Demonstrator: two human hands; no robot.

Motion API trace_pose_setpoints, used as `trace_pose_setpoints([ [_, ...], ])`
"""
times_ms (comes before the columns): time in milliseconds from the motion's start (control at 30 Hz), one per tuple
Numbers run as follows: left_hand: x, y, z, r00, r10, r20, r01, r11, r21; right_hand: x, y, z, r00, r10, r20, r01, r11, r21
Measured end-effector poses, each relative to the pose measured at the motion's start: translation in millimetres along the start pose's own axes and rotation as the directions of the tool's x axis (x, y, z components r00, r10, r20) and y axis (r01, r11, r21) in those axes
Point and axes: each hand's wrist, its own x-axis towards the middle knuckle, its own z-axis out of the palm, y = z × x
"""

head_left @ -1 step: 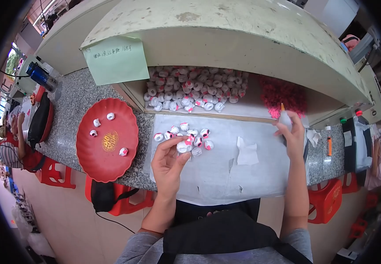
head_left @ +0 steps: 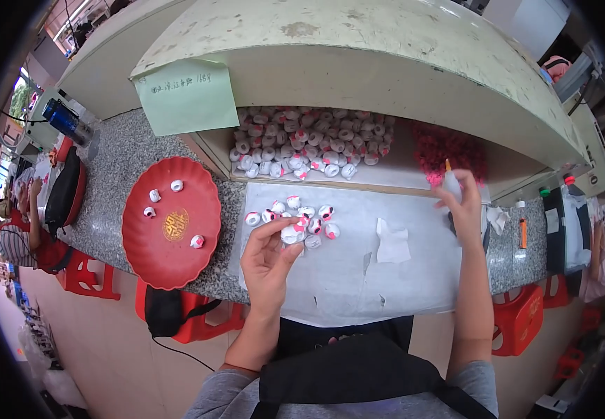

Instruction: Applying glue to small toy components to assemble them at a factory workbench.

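Note:
My left hand [head_left: 266, 262] pinches a small round white piece with pink patches [head_left: 291, 234] between thumb and fingers, over the white paper sheet [head_left: 330, 286]. Beside and behind it lies a loose group of similar white-and-pink pieces [head_left: 331, 230]; some show dark openings. Farther right, my right hand [head_left: 464, 206] is closed around a small white squeeze bottle [head_left: 452, 184] whose orange tip points up. That hand is raised near the shelf opening, in front of a heap of fluffy pink material [head_left: 449, 150]. What the bottle contains cannot be seen.
Many white-and-pink pieces [head_left: 309, 143] fill the shelf compartment [head_left: 414, 91]. At left, a red scalloped tray [head_left: 145, 248] holds several more. A crumpled white paper [head_left: 392, 241] lies on the sheet. An orange tube [head_left: 523, 233] and a black box [head_left: 561, 241] stand right. People work at both sides.
My right hand and the bottle have shifted very slightly. The left hand keeps its hold on the white-and-pink piece.

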Motion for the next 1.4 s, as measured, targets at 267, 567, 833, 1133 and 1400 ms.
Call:
trace_pose_setpoints([
  [267,-1.9,5.1,-4.0,1.0,-0.011,-0.024,0.011,1.0,-0.002,78.1,33.4,-0.4,0.89,-0.271,0.366,0.455,0.551,-0.699],
  [567,7.2,-8.7,-1.0,0.992,-0.126,0.003,0.125,0.985,-0.122,66.9,29.3,7.2,0.915,-0.327,0.237,0.395,0.6,-0.696],
  [833,2.7,-13.5,1.6,0.984,-0.154,0.085,0.172,0.948,-0.268,-15.9,-19.2,59.6,0.977,-0.175,0.119,0.199,0.952,-0.232],
  [1133,-6.1,-9.1,12.8,0.995,0.065,0.078,-0.077,0.985,0.156,-70.1,-43.3,108.9,0.955,0.038,0.295,-0.122,0.954,0.273],
  [1400,-3.7,-3.5,13.0,0.958,0.218,0.184,-0.277,0.864,0.419,-70.4,-38.2,118.0,0.93,0.1,0.355,-0.267,0.846,0.461],
])
